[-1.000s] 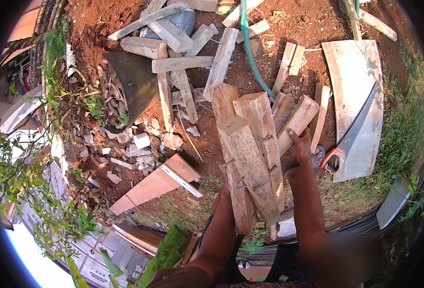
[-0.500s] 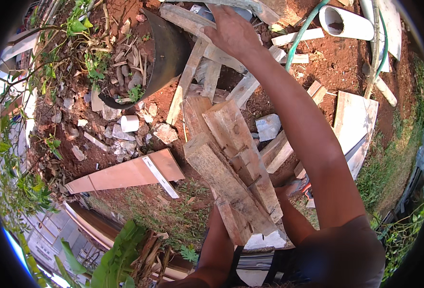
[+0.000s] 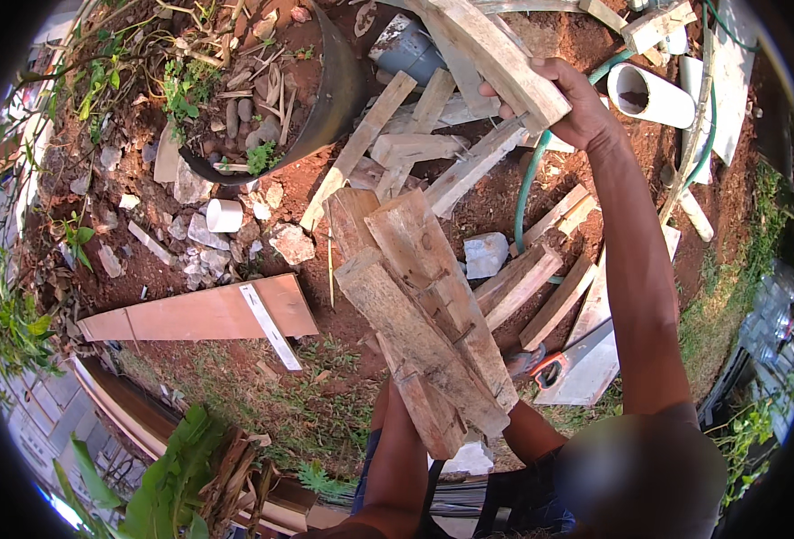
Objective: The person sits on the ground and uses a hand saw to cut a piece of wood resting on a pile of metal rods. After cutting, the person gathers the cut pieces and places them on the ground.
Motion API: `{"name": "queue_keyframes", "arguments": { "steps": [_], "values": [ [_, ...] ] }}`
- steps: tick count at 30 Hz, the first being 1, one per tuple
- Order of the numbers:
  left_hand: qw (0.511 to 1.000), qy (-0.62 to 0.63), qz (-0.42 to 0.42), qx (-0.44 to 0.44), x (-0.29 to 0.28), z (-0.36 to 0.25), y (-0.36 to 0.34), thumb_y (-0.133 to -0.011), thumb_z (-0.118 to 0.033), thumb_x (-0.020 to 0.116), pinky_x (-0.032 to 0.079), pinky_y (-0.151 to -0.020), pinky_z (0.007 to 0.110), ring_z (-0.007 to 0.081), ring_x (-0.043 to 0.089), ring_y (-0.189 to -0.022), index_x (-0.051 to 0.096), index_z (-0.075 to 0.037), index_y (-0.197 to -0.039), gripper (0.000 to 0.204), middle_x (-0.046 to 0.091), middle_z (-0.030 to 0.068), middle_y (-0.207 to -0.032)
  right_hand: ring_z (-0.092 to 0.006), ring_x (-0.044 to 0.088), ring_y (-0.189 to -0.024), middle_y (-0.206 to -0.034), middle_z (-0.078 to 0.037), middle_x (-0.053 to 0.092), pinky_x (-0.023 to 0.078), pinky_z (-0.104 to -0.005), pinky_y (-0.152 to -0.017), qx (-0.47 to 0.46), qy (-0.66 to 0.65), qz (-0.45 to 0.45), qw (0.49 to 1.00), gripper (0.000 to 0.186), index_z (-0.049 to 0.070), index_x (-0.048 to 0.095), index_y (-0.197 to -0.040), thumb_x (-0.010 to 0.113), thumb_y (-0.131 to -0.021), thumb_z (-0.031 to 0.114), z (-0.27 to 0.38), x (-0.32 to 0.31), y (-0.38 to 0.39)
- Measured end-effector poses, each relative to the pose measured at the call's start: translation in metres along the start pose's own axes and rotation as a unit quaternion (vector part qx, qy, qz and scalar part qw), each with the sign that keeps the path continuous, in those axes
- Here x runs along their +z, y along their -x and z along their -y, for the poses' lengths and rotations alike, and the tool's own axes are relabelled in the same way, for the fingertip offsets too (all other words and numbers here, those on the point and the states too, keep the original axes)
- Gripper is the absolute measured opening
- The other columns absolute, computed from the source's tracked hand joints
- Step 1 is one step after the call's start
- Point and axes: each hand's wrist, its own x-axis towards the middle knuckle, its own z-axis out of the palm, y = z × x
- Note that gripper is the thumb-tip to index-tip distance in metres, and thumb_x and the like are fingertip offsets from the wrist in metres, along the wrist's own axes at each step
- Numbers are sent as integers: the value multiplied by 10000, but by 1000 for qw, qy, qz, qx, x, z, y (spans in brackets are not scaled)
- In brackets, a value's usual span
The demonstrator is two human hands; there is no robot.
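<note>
My right hand (image 3: 579, 106) is closed around the near end of a short wooden beam (image 3: 496, 56), which slants up and away to the left over the timber pile. Several rough wood blocks (image 3: 424, 305), some with nails sticking out, lie bundled lengthwise on my left forearm (image 3: 395, 485). That bundle hides my left hand, so its fingers do not show. Under the raised beam, loose wood pieces (image 3: 415, 148) cross one another on the red soil.
A curved black sheet (image 3: 329, 99) rings stones at the upper left. A white pipe (image 3: 653, 97) and a green hose (image 3: 530, 184) lie to the right. An orange-handled saw (image 3: 551, 366) rests right of the bundle; a plywood strip (image 3: 199, 310) lies left.
My right hand has lifted the beam off the pile and drawn it nearer and to the right. The bundle stays on my left arm while the view shifts slightly.
</note>
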Motion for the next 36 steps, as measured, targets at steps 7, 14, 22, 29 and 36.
{"name": "queue_keyframes", "arguments": {
  "steps": [7,14,22,29,36],
  "values": [
    [997,-74,23,-16,11,9,-10,-872,-848,537,346,-1218,495,306,383,-1474,200,-131,-1662,1119,312,113,-1663,-301,731,-1017,-1295,-244,654,610,-442,-914,39,-118,-170,977,1092,-54,356,-1545,826,-763,545,-94,13,233],
    [986,-157,38,-38,19,32,-9,-874,-850,532,341,-1220,493,306,382,-1474,201,-130,-1662,1117,312,114,-1662,-315,486,-1401,-1488,-204,525,395,-428,-1152,101,-199,-250,942,1071,-61,394,-1546,907,-694,336,-127,129,385],
    [966,-219,80,-108,41,79,0,-876,-851,527,335,-1223,490,305,381,-1474,202,-129,-1661,1115,313,115,-1662,-460,368,-1418,-1532,-244,372,350,-532,-1171,197,360,-317,855,940,97,443,-1570,841,-812,486,-110,248,398],
    [954,-256,77,-136,41,78,35,-878,-852,522,331,-1226,488,305,380,-1474,204,-127,-1661,1114,313,116,-1662,-351,591,-1137,-1252,-175,571,452,-500,-1044,16,245,-278,929,731,-12,480,-1473,812,-909,311,-110,204,431],
    [943,-284,91,-148,56,55,38,-879,-854,518,326,-1228,486,304,379,-1474,205,-126,-1661,1113,313,117,-1661,-296,519,-1380,-1433,-224,566,444,-409,-1137,148,-159,-454,864,1017,11,311,-1586,901,-821,328,-372,22,338]
  ]
}}
